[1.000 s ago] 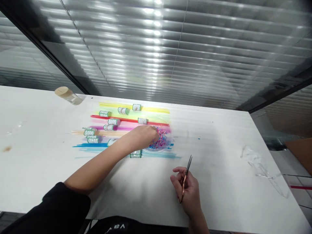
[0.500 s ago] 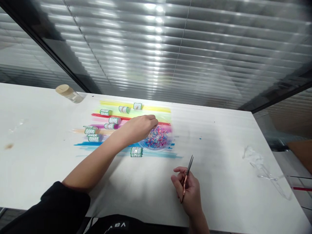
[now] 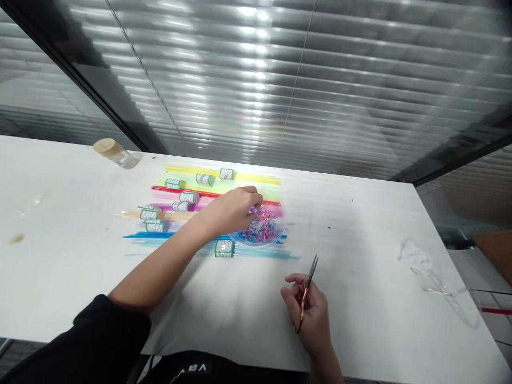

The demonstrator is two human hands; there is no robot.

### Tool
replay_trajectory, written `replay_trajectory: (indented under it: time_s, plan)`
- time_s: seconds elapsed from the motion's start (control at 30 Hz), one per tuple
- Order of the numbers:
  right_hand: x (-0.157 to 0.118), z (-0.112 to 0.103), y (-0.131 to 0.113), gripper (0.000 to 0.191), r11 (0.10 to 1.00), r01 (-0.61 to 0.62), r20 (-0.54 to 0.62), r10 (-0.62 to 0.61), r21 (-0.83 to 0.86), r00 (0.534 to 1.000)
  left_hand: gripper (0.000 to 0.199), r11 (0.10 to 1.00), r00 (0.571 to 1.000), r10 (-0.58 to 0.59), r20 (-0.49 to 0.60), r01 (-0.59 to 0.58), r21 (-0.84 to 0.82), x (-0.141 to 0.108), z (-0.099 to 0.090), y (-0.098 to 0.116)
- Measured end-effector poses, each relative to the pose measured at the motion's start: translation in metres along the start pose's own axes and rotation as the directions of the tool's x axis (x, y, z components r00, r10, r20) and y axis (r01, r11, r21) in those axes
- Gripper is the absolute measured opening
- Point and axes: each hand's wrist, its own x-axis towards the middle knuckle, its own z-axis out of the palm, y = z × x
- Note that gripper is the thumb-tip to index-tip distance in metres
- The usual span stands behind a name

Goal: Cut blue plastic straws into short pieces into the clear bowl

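My left hand point(image 3: 239, 209) hangs over the near-left part of a clear round bowl point(image 3: 258, 245), fingers bent down and the thumb apart from them. No piece shows between its fingertips. Inside the bowl lie many small cut bits point(image 3: 262, 226) in pink, blue, red and white. My right hand point(image 3: 314, 314) is closed around scissors point(image 3: 305, 296) with copper-coloured handles. Their blades point up and away, nearly together, above the white table. Beneath the bowl and my left forearm, rows of long thin coloured sticks or straws point(image 3: 256, 178) are spread out, partly hidden.
Several patterned paper-like bands point(image 3: 224, 248) lie along the coloured rows. A jar with a tan lid point(image 3: 114, 153) stands at the back left. Crumpled clear plastic point(image 3: 428, 272) lies on the right of the white table point(image 3: 368, 298). Blinds point(image 3: 256, 80) rise behind.
My left hand has shifted slightly right over the bowl, and its thumb has come away from the fingers. My right hand and the scissors stay put.
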Motion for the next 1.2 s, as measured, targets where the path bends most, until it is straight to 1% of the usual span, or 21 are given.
replay_trajectory:
  time_s: [0.07,0.13,0.2,0.3,0.57,0.77,0.87,1.03,1.2]
  plan:
    - [0.000,0.000,-0.001,0.015,1.000,0.014,-0.005,-0.015,-0.020,1.000,0.017,0.992,0.994,-0.111,0.016,0.110,0.056,0.008,0.004,0.007]
    - [0.000,0.000,-0.001,0.015,0.999,0.017,-0.014,-0.017,-0.028,1.000,0.022,0.972,0.976,-0.215,0.034,0.211,0.106,0.017,0.009,0.014]
    - [0.000,0.000,-0.001,0.015,0.999,0.019,-0.020,-0.019,-0.025,1.000,0.024,0.959,0.964,-0.263,0.043,0.256,0.123,0.026,0.014,0.018]
    - [0.001,0.001,0.000,0.016,1.000,0.020,-0.013,-0.020,-0.024,1.000,0.023,0.952,0.957,-0.285,0.044,0.278,0.132,0.037,0.021,0.021]
    - [0.000,0.001,0.004,0.015,1.000,-0.003,0.014,0.003,-0.015,1.000,0.023,0.946,0.951,-0.302,0.070,0.290,0.142,0.051,0.028,0.020]
    - [-0.001,0.000,0.006,0.017,0.999,0.008,0.027,-0.007,-0.049,1.000,0.024,0.935,0.939,-0.335,0.075,0.322,0.147,0.056,0.028,0.020]
    - [-0.002,0.000,0.005,0.017,0.998,0.018,0.028,-0.016,-0.060,0.999,0.024,0.935,0.940,-0.333,0.069,0.320,0.152,0.055,0.026,0.021]
    - [-0.002,0.001,0.006,0.018,0.998,0.011,0.025,-0.010,-0.061,1.000,0.024,0.947,0.956,-0.290,0.035,0.281,0.156,0.045,0.014,0.018]
    - [-0.001,0.000,0.009,0.017,0.998,0.030,0.035,-0.027,-0.062,0.999,0.021,0.970,0.979,-0.202,-0.005,0.200,0.139,0.025,-0.007,0.008]
